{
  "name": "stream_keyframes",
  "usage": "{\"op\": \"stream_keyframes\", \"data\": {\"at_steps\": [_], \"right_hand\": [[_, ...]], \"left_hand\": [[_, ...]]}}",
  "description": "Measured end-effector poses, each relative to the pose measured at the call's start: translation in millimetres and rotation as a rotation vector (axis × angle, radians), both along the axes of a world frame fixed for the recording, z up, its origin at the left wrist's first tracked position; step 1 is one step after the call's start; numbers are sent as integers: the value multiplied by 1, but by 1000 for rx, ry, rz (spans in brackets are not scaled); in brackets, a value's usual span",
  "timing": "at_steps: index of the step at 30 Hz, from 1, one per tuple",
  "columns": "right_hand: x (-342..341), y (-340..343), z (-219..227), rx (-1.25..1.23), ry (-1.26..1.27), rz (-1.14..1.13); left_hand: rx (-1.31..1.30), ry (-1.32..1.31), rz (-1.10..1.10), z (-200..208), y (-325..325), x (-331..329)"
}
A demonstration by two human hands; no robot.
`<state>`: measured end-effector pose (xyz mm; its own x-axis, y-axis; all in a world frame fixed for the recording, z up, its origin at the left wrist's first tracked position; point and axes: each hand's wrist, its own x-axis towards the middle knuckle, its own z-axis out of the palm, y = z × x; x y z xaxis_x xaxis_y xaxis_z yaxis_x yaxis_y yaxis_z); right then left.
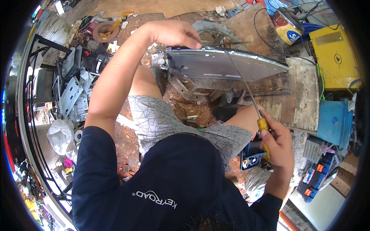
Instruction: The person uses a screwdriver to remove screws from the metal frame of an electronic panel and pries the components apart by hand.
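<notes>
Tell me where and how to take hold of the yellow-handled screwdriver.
Probably best by the thick yellow handle, from the lower right, where the right hand grips it: the long, thin shaft slants up and left across the panel in view, leaving the handle nearest.

**Scrap and containers crowd both sides**

On our right we see a yellow case (327,69) near a yellow-and-dark-red tin (287,27), with a black cable (254,29) curving past the tin. Nearer us are a blue bin (331,124), a grey vented box (312,149) and a blue toolbox (317,178) with orange latches. On our left we have a black metal frame (54,43), a pale slotted plate (72,95) among scrap, and a whitish plastic bag (60,134) just beside a white roll (78,136). Farther off lie a brown ring (98,34) and a plywood sheet (181,7).
</notes>
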<state>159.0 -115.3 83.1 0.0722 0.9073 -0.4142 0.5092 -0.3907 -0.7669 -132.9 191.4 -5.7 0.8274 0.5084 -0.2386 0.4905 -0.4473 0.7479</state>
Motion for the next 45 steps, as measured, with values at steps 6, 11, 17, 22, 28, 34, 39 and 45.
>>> {"op": "stream_keyframes", "data": {"at_steps": [6,11,17,22,28,34,39,45], "right_hand": [[10,19,28,28,-205,172],[13,17,25,-4,-134,59],[15,4,13,91,-161,88],[10,-2,-1,68,-153,45],[9,-3,-7,68,-113,-7],[12,-8,6,178,-257,113],[-9,-7,-2,358,-291,278],[-36,13,-22,379,-222,343]], "left_hand": [[104,30,-69,11,0,19],[74,118,-56,21,1,30],[-14,142,-95,21,7,34],[-74,99,-15,22,4,35],[233,74,-158,22,-2,64],[228,134,-196,21,9,71],[197,106,-172,23,10,68],[153,110,-172,27,4,67]]}}
